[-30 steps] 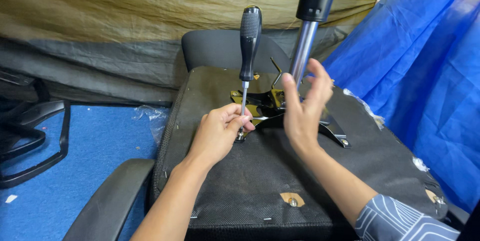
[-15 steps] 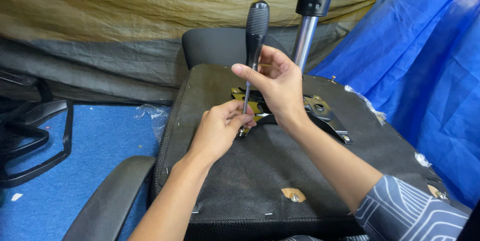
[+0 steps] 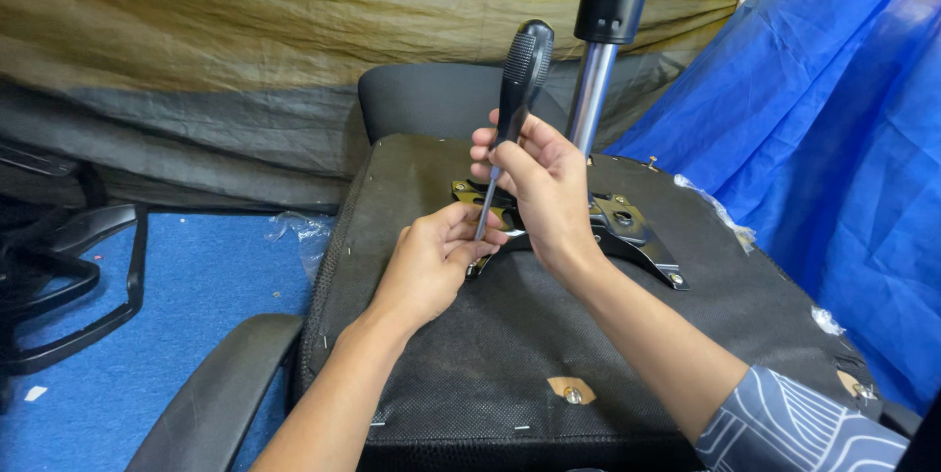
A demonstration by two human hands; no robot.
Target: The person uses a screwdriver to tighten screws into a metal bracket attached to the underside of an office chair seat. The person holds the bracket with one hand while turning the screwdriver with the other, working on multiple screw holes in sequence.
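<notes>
On upturned chair seat [image 3: 588, 335], screwdriver [image 3: 510, 109] stands upright, tip at metal bracket [image 3: 627, 227]. Right hand [image 3: 544, 188] wraps its shaft below the handle; left hand [image 3: 431, 261] pinches near tip. Best kept vertical, pressed down, tip steadied against slipping.

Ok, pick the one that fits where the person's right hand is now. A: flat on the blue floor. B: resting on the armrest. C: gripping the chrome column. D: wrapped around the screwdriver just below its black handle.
D: the right hand closes around the screwdriver just under its black handle, while the left hand steadies the shaft near its tip at the metal seat plate.
</notes>
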